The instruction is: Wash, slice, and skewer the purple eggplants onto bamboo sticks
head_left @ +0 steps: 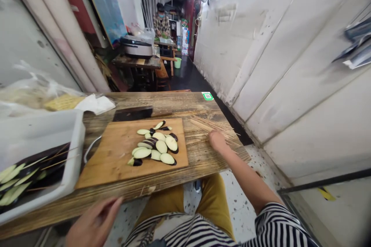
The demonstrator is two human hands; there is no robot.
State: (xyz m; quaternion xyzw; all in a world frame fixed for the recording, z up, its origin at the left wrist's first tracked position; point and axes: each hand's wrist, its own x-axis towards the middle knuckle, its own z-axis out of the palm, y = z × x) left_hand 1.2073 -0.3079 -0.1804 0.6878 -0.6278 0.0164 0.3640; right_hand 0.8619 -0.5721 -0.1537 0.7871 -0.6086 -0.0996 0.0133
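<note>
The fingers (213, 135) of the right hand (218, 142) are curled down onto a fanned bunch of thin wooden skewers (203, 123) at the right of the desk (203, 159); whether they grip any, I cannot tell. The left hand (94, 222) is at the near left, by the desk's near edge, its thumb and forefinger narrowly parted. Left of the skewers lies a wooden cutting board (113, 150), with oval eggplant slices (161, 146) overlapping on its right half. A knife (133, 114) lies along the board's far edge, handle to the right. At the far left stands a white tub (75, 154) holding more cut eggplant (17, 177), some with skewers in it. Beyond the tub are a plastic bag (31, 90) and a crumpled white sheet (97, 104). Farther off, a person in a checked shirt (161, 25) is at another desk (166, 43).
</note>
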